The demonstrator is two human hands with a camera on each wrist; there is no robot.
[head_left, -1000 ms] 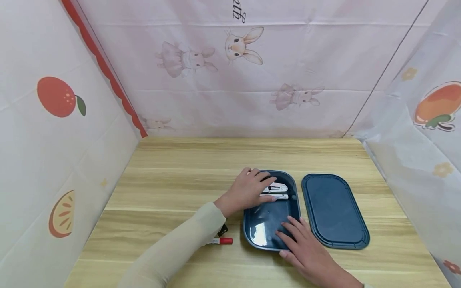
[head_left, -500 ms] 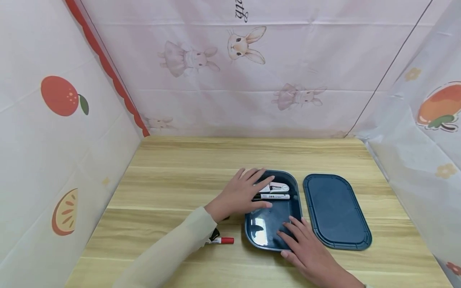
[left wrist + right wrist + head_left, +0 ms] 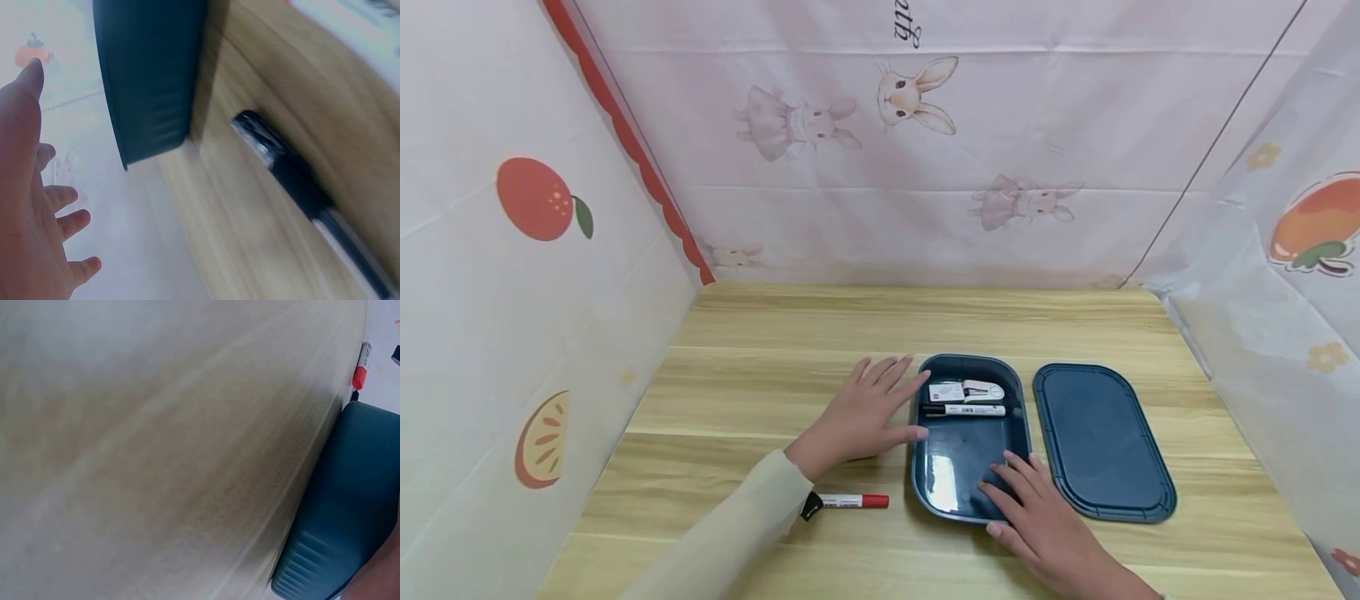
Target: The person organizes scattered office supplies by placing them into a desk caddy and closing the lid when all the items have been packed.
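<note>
My left hand [image 3: 865, 412] hovers just left of a dark blue plastic box [image 3: 973, 475], fingers spread and holding nothing. In the left wrist view its fingers [image 3: 65, 199] stretch out beside the box wall [image 3: 150, 81]. My right hand [image 3: 1041, 521] rests over the box's near right corner, fingers reaching inside the rim and thumb outside. In the box lie a white marker [image 3: 973, 410] with a black cap and, behind it, a white clip-shaped item [image 3: 983, 391] with a white label. A black-capped pen [image 3: 300, 184] lies on the table below my left hand, mostly hidden in the head view.
A red-capped marker [image 3: 850, 501] lies left of the box, with a black item [image 3: 812, 506] at its left end, partly behind the sleeve. The matching blue lid [image 3: 1105, 442] lies flat to the right. Printed cloth walls [image 3: 820, 217] enclose the wooden table [image 3: 760, 333].
My left hand has drawn back leftward out of the box, uncovering the black-capped marker and the white labelled item. The right hand has stayed on the corner.
</note>
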